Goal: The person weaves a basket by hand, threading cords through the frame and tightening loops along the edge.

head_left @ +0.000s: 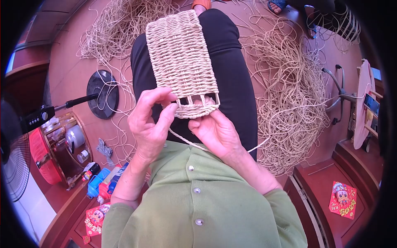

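Note:
A woven cord panel (181, 53) on a frame lies across the dark-trousered lap, its near end toward the green shirt. Near that end are open gaps between short bars, with a wrapped edge below them. My left hand (151, 120) is at the near left corner, thumb and index finger pinched together there; whatever lies between the tips is too small to make out. My right hand (217, 132) grips the near edge from below, some fingers behind the panel. A strand of cord (182, 138) hangs from the left corner and runs under my right wrist toward the right.
Heaps of loose cord (285, 103) cover the floor at right and at the upper left (120, 29). A fan (39, 120) on a round base (102, 94) stands at left. Another person's foot (276, 6) is at the top right.

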